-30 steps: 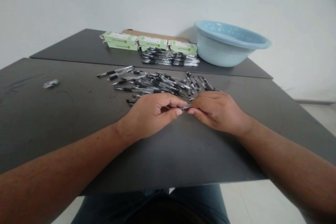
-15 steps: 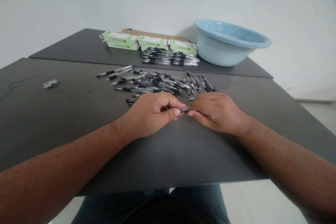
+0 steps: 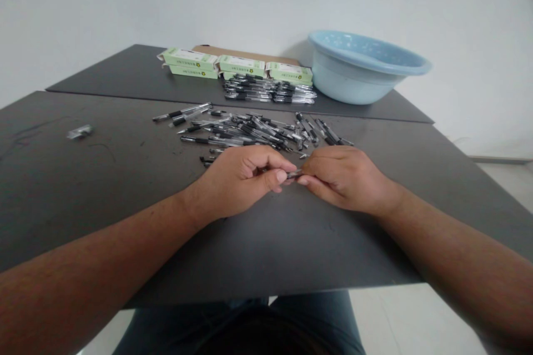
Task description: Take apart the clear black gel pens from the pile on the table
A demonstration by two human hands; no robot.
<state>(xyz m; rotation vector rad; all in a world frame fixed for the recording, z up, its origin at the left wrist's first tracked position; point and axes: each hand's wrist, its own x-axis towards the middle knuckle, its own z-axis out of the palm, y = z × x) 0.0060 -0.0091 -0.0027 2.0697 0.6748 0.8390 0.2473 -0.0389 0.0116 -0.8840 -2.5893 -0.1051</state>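
Observation:
Between my two hands is a pen (image 3: 293, 175), mostly hidden by the fingers. My left hand (image 3: 250, 180) pinches one end of it between thumb and forefinger. The other end is in the closed fingers of my right hand (image 3: 347, 177). Just beyond the hands lies a loose heap of clear pens with black grips (image 3: 258, 132), pointing in various directions. A neater stack of similar pens (image 3: 250, 90) sits farther back, in front of green and white boxes (image 3: 191, 65).
A light blue basin (image 3: 353, 80) stands at the back right of the dark table (image 3: 137, 172). Behind the boxes lies a brown cardboard piece (image 3: 250, 55). One small clear item (image 3: 79, 132) rests at the left. A seam crosses the table behind the heap.

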